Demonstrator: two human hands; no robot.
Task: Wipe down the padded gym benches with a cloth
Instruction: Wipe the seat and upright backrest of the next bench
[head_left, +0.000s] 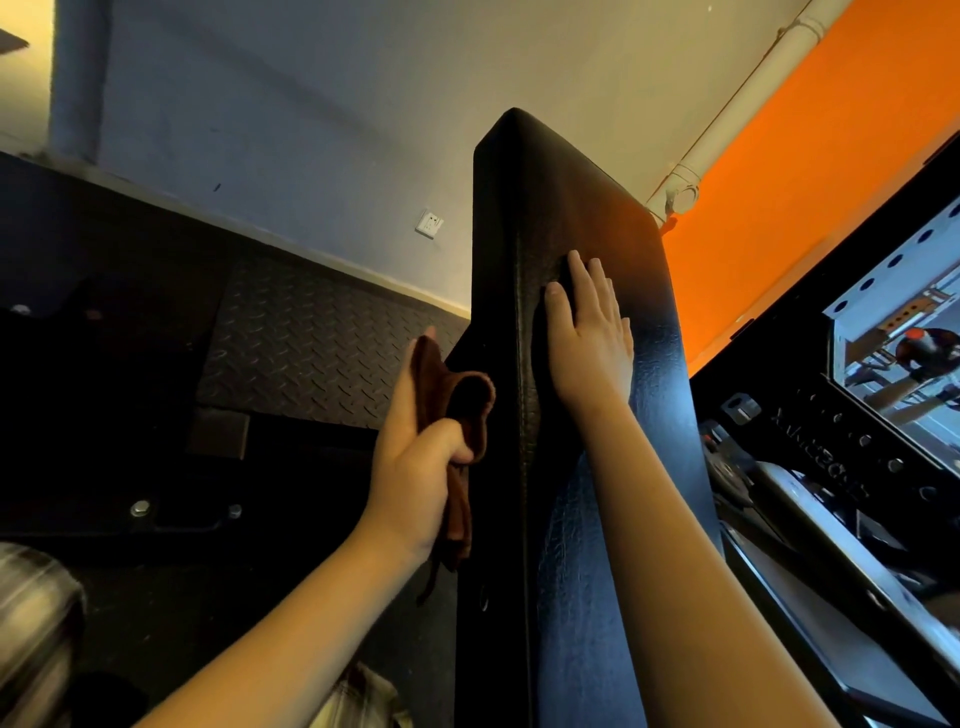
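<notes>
A long black padded bench pad (582, 218) runs up the middle of the head view, its textured top facing right and its side edge facing left. My right hand (589, 332) lies flat on the pad's top with fingers straight. My left hand (415, 457) holds a brown cloth (457, 410) against the pad's left side edge, the thumb curled over the fabric. Part of the cloth hangs down below the hand.
Black diamond-plate floor mats (291, 343) lie to the left, meeting a pale wall with a socket (429, 224). An orange wall (810, 171) and a white pipe (727, 104) stand behind. A black machine frame (831, 447) and a mirror (904, 332) crowd the right.
</notes>
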